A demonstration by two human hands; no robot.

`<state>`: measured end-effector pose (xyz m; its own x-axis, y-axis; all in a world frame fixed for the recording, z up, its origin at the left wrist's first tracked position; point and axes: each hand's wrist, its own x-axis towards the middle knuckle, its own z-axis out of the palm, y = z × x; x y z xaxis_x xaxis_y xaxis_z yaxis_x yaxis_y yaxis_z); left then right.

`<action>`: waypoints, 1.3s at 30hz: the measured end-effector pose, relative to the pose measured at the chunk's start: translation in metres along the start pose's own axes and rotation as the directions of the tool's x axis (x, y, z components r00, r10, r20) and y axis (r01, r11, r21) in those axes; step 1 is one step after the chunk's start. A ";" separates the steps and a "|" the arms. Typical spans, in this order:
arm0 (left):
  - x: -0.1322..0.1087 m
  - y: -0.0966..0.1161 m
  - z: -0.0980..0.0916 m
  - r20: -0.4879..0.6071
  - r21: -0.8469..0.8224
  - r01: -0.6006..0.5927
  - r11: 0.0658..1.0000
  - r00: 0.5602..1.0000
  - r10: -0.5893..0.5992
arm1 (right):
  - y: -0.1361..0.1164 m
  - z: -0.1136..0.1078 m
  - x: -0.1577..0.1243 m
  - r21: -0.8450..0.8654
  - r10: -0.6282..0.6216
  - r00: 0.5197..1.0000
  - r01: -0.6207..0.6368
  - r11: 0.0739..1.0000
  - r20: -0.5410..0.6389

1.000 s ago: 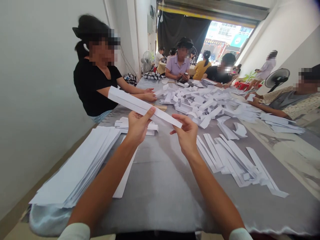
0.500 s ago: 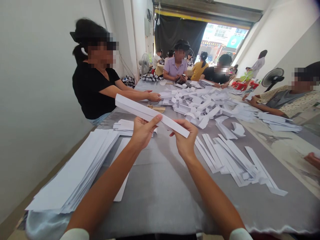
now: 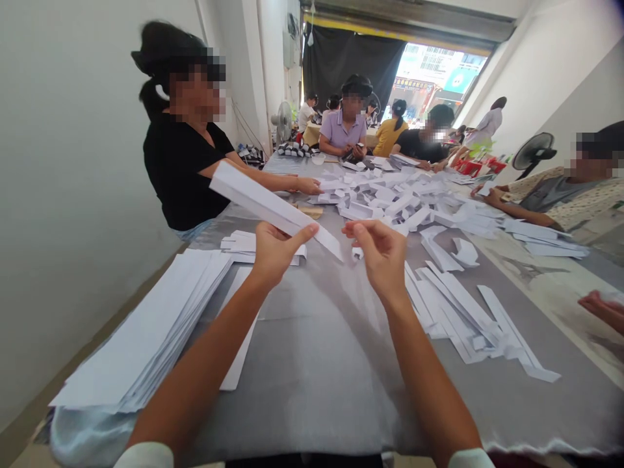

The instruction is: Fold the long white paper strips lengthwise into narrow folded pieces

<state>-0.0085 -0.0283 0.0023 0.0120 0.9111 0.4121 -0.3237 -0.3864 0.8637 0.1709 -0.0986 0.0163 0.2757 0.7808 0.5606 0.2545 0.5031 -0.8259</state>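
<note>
We've got one head cam here, looking forward and down over our forearms (image 3: 205,364), surface (image 3: 312,396) close below, street opening (image 3: 441,75) far off.

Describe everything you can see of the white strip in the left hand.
The white strip is long, narrow and plain, and looks like paper or thin card. A fold runs along its length, leaving one side in shade. It is held above the table, slanting from upper left to lower right in the picture. The left hand grips it towards its lower end, thumb on top. The right hand is beside that end, apart from it.
</note>
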 end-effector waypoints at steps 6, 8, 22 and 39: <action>-0.004 0.000 -0.002 0.217 0.131 0.068 0.989 0.971 -0.096 | 0.007 0.012 -0.005 -0.108 0.058 0.987 -0.042 0.993 0.150; -0.003 -0.001 -0.003 0.211 0.141 0.083 0.986 0.971 -0.112 | 0.013 0.011 -0.004 -0.072 0.105 0.982 -0.095 0.993 0.158; 0.000 -0.012 -0.004 0.059 0.155 0.124 0.980 0.989 -0.135 | 0.028 0.014 -0.001 -0.191 0.193 0.903 -0.127 0.973 0.383; 0.018 -0.010 -0.027 0.006 0.229 0.131 0.965 0.991 -0.136 | 0.048 0.023 -0.012 -0.087 0.374 0.625 -0.440 0.894 0.685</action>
<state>-0.0303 -0.0039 -0.0065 0.0617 0.9543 0.2923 -0.0943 -0.2860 0.9536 0.1587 -0.0753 -0.0317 -0.3673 0.9301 0.0002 0.1870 0.0740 -0.9796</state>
